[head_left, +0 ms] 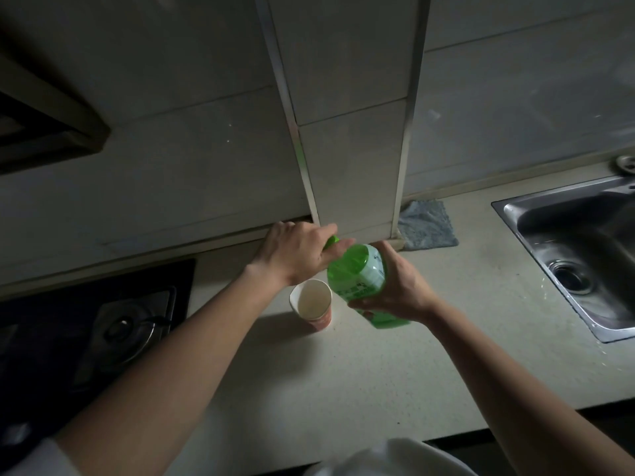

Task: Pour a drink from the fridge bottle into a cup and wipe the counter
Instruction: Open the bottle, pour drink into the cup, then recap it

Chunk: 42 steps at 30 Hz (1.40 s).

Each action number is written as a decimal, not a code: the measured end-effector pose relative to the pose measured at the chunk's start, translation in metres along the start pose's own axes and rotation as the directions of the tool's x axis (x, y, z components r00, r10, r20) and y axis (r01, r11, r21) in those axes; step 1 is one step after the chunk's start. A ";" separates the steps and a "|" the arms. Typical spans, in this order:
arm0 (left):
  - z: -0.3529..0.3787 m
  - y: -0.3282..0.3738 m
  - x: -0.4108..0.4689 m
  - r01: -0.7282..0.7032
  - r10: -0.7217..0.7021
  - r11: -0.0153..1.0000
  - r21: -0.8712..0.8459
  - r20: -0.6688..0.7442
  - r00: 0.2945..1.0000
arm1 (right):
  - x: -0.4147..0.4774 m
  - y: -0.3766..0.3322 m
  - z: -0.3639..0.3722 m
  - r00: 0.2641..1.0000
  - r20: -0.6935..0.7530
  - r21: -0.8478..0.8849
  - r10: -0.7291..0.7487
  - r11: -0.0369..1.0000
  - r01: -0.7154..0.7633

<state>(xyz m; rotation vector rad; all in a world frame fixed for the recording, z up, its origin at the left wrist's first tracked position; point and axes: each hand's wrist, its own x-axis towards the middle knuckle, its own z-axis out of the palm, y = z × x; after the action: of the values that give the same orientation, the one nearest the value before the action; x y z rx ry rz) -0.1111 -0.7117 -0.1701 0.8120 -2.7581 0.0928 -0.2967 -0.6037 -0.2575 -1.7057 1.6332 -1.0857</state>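
Bottle (357, 269) tilted near cup (311, 300): left hand (295, 255) grips cap (332, 240), right hand (395, 290) body.

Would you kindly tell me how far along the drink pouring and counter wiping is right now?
Done: the green bottle is out over the counter, near an upright cup that looks empty. In hand: the right hand holds the bottle's body while the left hand grips its cap, probably unscrewing it. Left: pouring, then wiping; the grey cloth lies untouched by the wall.
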 end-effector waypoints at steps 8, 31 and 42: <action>-0.021 -0.015 0.000 -0.198 0.199 0.980 -0.027 0.018 0.980 | 0.000 0.004 -0.011 1.000 -0.007 0.024 0.018 1.000 -0.018; -0.003 0.003 -0.003 -0.154 0.149 0.985 -0.075 -0.076 0.986 | 0.001 0.002 -0.012 1.000 0.007 -0.007 0.009 1.000 -0.009; 0.007 0.014 -0.005 0.187 -0.187 0.982 0.028 -0.026 0.982 | 0.007 0.001 0.000 1.000 -0.021 -0.076 0.021 0.997 -0.022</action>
<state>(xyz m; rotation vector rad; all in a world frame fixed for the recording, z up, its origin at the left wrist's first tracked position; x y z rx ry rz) -0.1165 -0.6981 -0.1781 1.0665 -2.6498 0.1067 -0.2978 -0.6102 -0.2565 -1.7266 1.7218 -1.0456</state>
